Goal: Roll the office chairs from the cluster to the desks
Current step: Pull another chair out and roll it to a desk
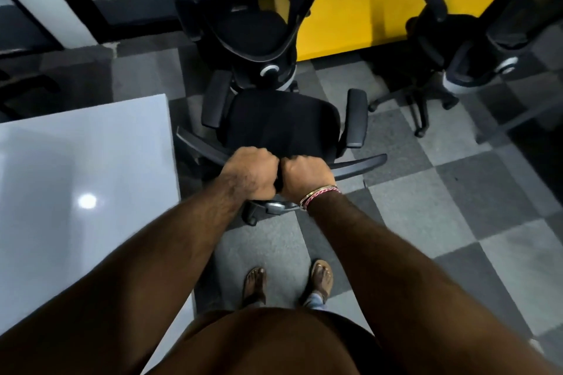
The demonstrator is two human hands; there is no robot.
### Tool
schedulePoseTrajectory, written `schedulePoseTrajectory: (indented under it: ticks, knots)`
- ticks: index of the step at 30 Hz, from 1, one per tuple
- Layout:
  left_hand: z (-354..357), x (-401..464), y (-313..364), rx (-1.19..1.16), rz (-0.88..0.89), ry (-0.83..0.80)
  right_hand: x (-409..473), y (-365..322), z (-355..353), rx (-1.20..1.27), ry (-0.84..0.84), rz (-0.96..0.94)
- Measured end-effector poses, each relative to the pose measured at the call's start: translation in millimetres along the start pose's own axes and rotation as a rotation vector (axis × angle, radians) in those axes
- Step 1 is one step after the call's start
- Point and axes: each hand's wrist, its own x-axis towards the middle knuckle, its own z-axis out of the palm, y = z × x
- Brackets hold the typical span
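Note:
A black office chair [283, 125] stands right in front of me, seen from above and behind, its seat and both armrests showing. My left hand [251, 172] and my right hand [304, 173] grip the top bar of its backrest side by side, knuckles touching. A second black mesh chair [253, 18] stands just beyond it, back towards me. A third black chair [475, 49] stands at the right by the yellow panel. A white desk [85, 179] lies directly left of the held chair.
A yellow wall panel [380, 9] runs along the far side. The floor is grey checkered carpet tile [441, 192]. My sandalled feet [286, 283] stand behind the chair. A dark cabinet front and white edge sit at the far left.

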Motion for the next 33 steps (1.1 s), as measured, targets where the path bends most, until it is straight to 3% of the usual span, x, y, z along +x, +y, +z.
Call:
schedulePoseTrajectory:
  ticks: [8,22,33]
  knots:
    - [1.7,12.9,17.0,0.103,0.079,0.021,-13.4,10.4,-8.4,-0.082,-0.048,0.09]
    - [12.4,-17.3,154.8,0.109,0.089,0.011,-139.7,70.3,-4.9,-0.065,-0.07,0.146]
    - [13.3,-42.3,302.0,0.271,0.407,0.063,-296.7,126.0,15.4,-0.044,-0.04,0.388]
